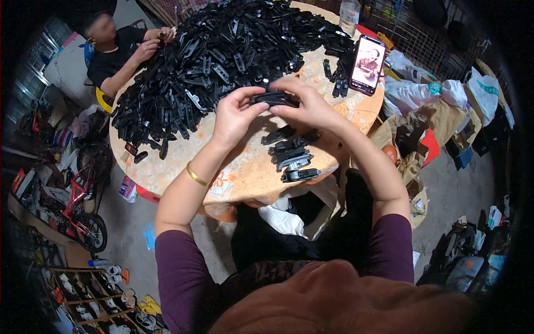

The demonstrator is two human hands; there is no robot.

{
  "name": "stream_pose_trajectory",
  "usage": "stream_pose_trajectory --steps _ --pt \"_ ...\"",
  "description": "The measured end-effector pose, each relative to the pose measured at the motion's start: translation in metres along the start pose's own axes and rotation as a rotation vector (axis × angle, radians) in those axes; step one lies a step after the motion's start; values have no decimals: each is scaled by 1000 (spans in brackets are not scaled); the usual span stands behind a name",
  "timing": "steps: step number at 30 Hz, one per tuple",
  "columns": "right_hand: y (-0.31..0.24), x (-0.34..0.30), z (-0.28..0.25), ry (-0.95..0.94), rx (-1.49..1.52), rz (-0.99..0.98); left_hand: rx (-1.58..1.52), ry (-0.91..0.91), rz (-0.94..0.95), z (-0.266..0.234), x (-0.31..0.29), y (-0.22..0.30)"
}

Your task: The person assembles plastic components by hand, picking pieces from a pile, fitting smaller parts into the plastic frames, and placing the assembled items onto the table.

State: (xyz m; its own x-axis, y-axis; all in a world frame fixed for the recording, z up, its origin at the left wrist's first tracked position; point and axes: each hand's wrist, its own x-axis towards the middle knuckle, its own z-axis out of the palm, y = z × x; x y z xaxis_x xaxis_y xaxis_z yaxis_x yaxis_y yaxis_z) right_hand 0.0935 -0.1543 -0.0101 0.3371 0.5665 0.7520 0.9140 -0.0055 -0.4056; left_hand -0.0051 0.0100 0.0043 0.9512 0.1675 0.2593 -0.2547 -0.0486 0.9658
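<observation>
Above the round table (pixel 233 181), a long black plastic part (pixel 274 98) is held between both my hands. My left hand (pixel 236 114), with a gold bangle on its wrist, pinches the part's left end between thumb and fingers. At the other end, my right hand (pixel 306 102) grips it with thumb and fingertips; some fingers are blurred. Below the hands lies a short column of similar black parts (pixel 292 156) near the table's front edge. Just beyond them rises a large heap of black plastic parts (pixel 217 61).
A phone (pixel 367 64) stands upright at the table's right, near a clear plastic bottle (pixel 349 16). Across to the left, another person (pixel 114 53) handles something small at the heap. Bags (pixel 434 111) crowd the right side. A red bicycle (pixel 83 206) and shoe rack (pixel 92 300) are at left.
</observation>
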Motion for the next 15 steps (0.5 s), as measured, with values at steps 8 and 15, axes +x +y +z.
stream_pose_trajectory --steps 8,15 --pt "-32 -2 -13 -241 106 479 293 -18 129 1 -6 3" --pt "23 0 -25 -157 144 499 64 -206 -248 -1 -1 -1"
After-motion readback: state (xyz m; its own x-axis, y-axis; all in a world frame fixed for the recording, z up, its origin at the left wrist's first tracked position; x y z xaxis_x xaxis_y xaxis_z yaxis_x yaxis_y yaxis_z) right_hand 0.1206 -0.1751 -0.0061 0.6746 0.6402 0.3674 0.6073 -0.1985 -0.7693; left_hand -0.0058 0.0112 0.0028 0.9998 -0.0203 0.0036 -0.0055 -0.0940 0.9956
